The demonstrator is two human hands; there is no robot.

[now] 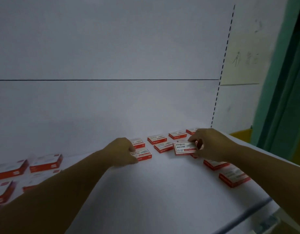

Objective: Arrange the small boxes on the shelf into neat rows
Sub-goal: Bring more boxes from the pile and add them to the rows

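A lifted box (184, 148), red-sided with a white printed top, was pinched at its right end by the right hand (211, 144). It was tilted so that the label faced the camera. Whether its lower edge touched the shelf (162, 191) could not be told.

A second box (143, 154) lay flat to the left and was gripped by the left hand (122, 151), with fingers curled over its far edge and the thumb set against its near side. The two hands were apart, with bare shelf between them.

A back row (177, 135) of four like boxes was seen along the rear of the shelf, one partly hidden behind each hand. A single box (163, 147) lay just in front of that row, between the hands.

Two right-side boxes (233, 179) lay flat near the right edge, below the right forearm and skewed to the rows. A loose cluster (46, 162) of boxes was noted at far left, blurred and unevenly turned.

The white back panel (112, 48) was crossed by a thin dark seam. A slotted upright (225, 53) was seen at its right, then a paper sheet (244, 59) with faint handwriting, unreadable. A green frame (281, 81) stood beyond.
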